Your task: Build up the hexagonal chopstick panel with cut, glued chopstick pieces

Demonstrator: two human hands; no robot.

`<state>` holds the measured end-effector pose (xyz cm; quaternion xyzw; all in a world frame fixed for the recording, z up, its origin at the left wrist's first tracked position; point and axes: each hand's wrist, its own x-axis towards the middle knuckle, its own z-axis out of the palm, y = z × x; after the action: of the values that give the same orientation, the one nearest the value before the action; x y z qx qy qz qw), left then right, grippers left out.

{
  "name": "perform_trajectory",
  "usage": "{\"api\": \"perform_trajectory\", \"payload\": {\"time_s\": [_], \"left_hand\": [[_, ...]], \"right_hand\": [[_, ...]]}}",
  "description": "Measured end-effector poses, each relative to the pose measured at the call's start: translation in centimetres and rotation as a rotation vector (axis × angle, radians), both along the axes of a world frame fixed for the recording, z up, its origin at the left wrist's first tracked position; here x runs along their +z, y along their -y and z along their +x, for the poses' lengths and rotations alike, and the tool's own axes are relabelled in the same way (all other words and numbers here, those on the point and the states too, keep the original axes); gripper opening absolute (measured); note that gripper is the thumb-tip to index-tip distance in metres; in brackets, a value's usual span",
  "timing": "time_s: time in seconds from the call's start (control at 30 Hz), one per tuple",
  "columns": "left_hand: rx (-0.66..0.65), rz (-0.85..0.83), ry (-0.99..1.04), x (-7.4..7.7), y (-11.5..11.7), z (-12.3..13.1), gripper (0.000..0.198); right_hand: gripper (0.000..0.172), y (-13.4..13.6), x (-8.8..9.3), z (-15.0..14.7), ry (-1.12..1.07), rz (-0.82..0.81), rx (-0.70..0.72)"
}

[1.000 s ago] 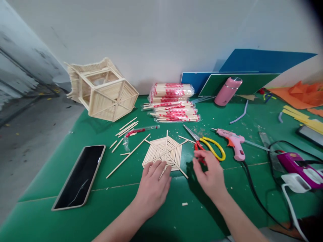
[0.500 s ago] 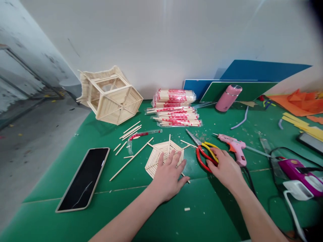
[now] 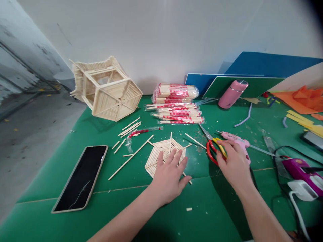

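"What's at the far left?"

"A phone [image 3: 80,179], lying flat on the green table [image 3: 113,198]. Behind it, leaning on its side, is a frame [image 3: 117,99] built from wooden sticks."

"And next to those?"

"Some short sticks [image 3: 130,128] in a loose group, a crumpled red wrapper [image 3: 138,132] just beside them, and one long stick [image 3: 131,157] lying at a slant."

"Where's the stick panel?"

"The panel [image 3: 163,147] is flat on the table, in front of the chopstick packs [image 3: 178,90]. The left hand [image 3: 169,176] lies over it, palm down, fingers spread wide and gripping nothing. They cover its near right part."

"What about the other hand?"

"Further right, past a single thin stick [image 3: 195,141], are the scissors [image 3: 207,133], blades pointing away. The right hand [image 3: 234,164] has its thumb and fingers bent in around the yellow handle; the red one is left free."

"Anything beyond that?"

"A pink bottle [image 3: 233,94] tilted against a green board [image 3: 264,85], a pink glue gun [image 3: 238,139] partly hidden by the right hand, then a purple box [image 3: 299,171] with a white plug [image 3: 302,190], near yellow strips [image 3: 304,121] and orange paper [image 3: 301,101]."
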<state>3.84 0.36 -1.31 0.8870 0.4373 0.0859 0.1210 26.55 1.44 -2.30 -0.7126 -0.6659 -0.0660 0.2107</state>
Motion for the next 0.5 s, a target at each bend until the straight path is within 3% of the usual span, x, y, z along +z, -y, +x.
{"api": "perform_trajectory", "payload": {"time_s": [0.13, 0.27, 0.5], "left_hand": [[0.078, 0.015, 0.076, 1.1, 0.8, -1.8, 0.038], [0.166, 0.100, 0.213, 1.2, 2.5, -4.3, 0.024], [0.301, 0.280, 0.291, 0.4, 3.5, -7.6, 0.017]], "right_hand": [[0.029, -2.9, 0.2, -2.5, 0.022, -0.077, 0.167], [0.025, -5.1, -0.7, -3.5, 0.075, -0.155, 0.217], [0.015, -5.1, -1.4, -2.6, 0.044, -0.182, 0.224]]}}
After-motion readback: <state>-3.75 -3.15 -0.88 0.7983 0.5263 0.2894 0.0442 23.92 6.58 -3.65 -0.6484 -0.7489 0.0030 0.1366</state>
